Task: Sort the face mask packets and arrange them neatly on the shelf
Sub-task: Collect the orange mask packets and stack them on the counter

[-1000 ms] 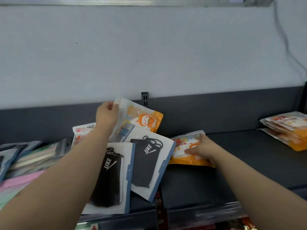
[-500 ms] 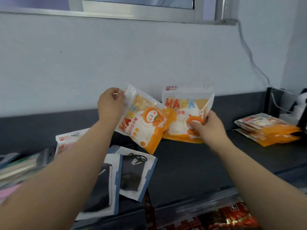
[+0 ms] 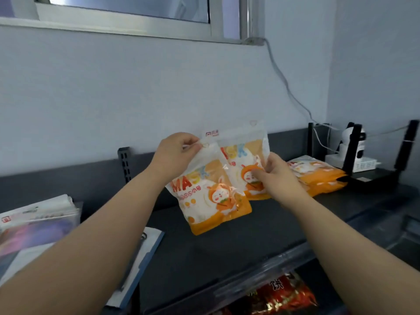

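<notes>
Over the dark shelf (image 3: 227, 246), my left grip (image 3: 175, 153) pinches one orange mask packet (image 3: 211, 198) by its top edge, my right grip (image 3: 276, 176) clasps a second packet (image 3: 244, 151) mid-body; both seem light, floppy, slick film.

2 orange-white mask pkts (image 3: 211, 201) overlapping, held above dark shelf (image 3: 227, 251).

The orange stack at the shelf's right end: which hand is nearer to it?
Right. The right hand, holding the rear packet, is just left of the stack. The left hand pinches the front packet by its top, farther left.
</notes>
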